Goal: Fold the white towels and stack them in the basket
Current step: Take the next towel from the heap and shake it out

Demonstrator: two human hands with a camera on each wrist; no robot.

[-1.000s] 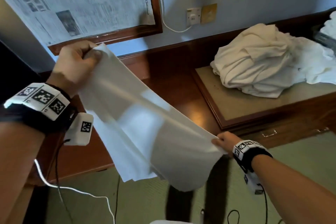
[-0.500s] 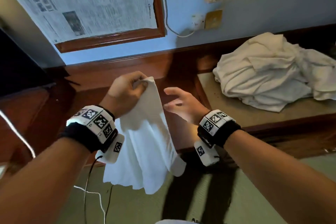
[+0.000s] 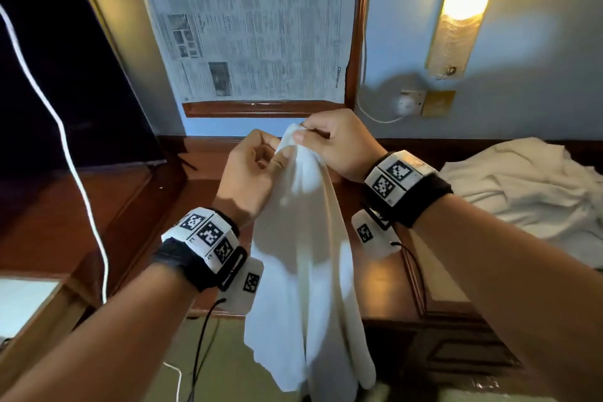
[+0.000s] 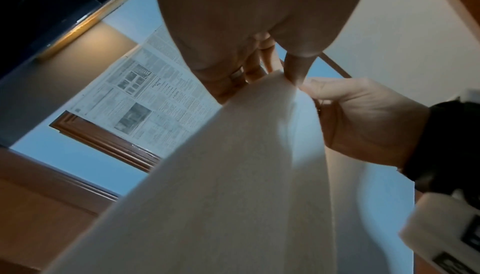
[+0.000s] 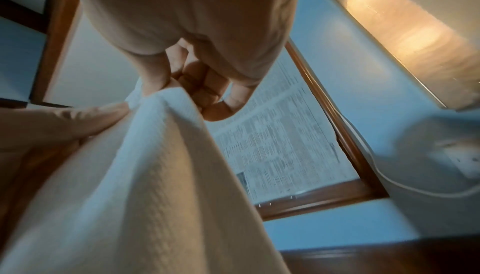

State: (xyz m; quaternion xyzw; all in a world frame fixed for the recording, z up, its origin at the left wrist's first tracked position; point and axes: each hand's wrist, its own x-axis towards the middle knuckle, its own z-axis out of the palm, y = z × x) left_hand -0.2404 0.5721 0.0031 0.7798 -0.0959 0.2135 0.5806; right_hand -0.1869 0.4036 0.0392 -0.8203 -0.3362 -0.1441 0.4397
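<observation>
A white towel point(image 3: 306, 271) hangs down in front of me, held up by its top edge. My left hand point(image 3: 257, 166) pinches that top edge between thumb and fingers. My right hand point(image 3: 329, 137) pinches the same top edge right beside it, the two hands almost touching. The left wrist view shows the towel point(image 4: 233, 175) falling from my left hand point(image 4: 285, 73), with my right hand point(image 4: 358, 114) at its side. In the right wrist view my right hand point(image 5: 166, 87) nips the towel point(image 5: 145, 175). No basket is in view.
A heap of unfolded white towels point(image 3: 528, 189) lies on the wooden desk point(image 3: 137, 206) at the right. A newspaper-covered frame point(image 3: 254, 26) and a lit wall lamp point(image 3: 463, 3) hang on the blue wall. A dark screen point(image 3: 58, 75) stands left; a white cable point(image 3: 81, 179) dangles there.
A second ago the towel was stretched wide between my hands. My right hand let its corner go, rose, and now pinches the top edge beside my left hand; the towel hangs narrow.
</observation>
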